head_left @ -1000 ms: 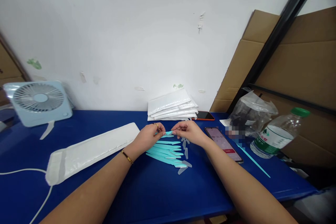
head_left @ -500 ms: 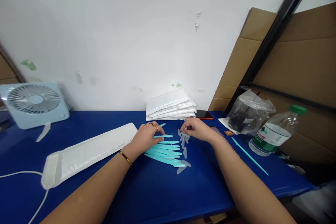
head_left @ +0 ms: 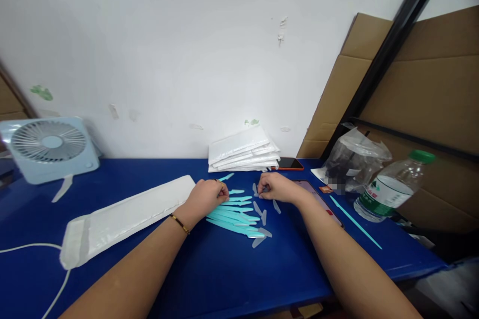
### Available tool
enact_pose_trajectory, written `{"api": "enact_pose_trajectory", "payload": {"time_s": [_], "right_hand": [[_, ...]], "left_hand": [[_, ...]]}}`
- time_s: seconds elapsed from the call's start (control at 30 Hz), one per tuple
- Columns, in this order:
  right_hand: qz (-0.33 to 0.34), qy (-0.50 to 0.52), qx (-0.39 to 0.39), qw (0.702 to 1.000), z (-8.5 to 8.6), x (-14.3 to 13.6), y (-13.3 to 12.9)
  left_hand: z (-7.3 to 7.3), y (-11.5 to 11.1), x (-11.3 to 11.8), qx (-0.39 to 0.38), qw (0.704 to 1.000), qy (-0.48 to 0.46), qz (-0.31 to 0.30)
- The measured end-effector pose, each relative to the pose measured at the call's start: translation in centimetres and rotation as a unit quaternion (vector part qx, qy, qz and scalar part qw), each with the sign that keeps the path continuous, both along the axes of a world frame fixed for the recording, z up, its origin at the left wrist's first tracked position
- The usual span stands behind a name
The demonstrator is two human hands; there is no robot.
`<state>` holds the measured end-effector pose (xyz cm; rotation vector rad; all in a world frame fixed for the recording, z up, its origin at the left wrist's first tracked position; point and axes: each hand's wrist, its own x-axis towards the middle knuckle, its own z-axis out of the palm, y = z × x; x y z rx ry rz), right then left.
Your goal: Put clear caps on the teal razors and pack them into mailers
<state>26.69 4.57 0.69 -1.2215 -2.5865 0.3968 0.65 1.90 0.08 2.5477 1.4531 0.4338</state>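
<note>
Several turquoise stick tools [head_left: 234, 217] lie fanned out on the blue table, their narrow tips pointing right. My left hand [head_left: 211, 193] rests over their left ends at the upper part of the fan, its fingers drawn together around something I cannot make out. Small translucent caps [head_left: 264, 217] are scattered just right of the tips. At the upper caps is my right hand [head_left: 270, 187], thumb and fingers pinched; what they hold is too small to tell.
A long white padded envelope [head_left: 130, 217] lies left of the sticks. White envelopes [head_left: 243, 149] are stacked at the wall. A fan [head_left: 52, 147] stands far left; a phone [head_left: 318, 199], a lone turquoise stick [head_left: 355, 222] and a bottle [head_left: 391, 189] are right.
The fingers of my left hand have drawn together and the upper sticks have shifted. My right hand has moved slightly down, and the caps beneath it are more spread out.
</note>
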Motion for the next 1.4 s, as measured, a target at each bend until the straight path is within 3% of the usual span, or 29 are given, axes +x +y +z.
{"api": "enact_pose_trajectory", "payload": {"time_s": [0.2,0.77,1.13,1.4], "right_hand": [[0.020,0.039,-0.034,0.998,-0.3,-0.8,-0.2],[-0.005,0.051,0.016,0.999,-0.7,-0.4,0.5],[0.010,0.004,-0.024,1.000,0.6,0.3,-0.5],[0.061,0.048,0.018,0.997,-1.1,-2.0,0.1]], "left_hand": [[-0.2,0.2,0.1,0.011,1.000,0.003,0.007],[-0.3,0.4,0.0,0.008,1.000,-0.003,0.007],[-0.4,0.5,-0.4,0.002,1.000,-0.011,-0.005],[-0.6,0.8,-0.4,-0.005,1.000,-0.016,0.001]]}}
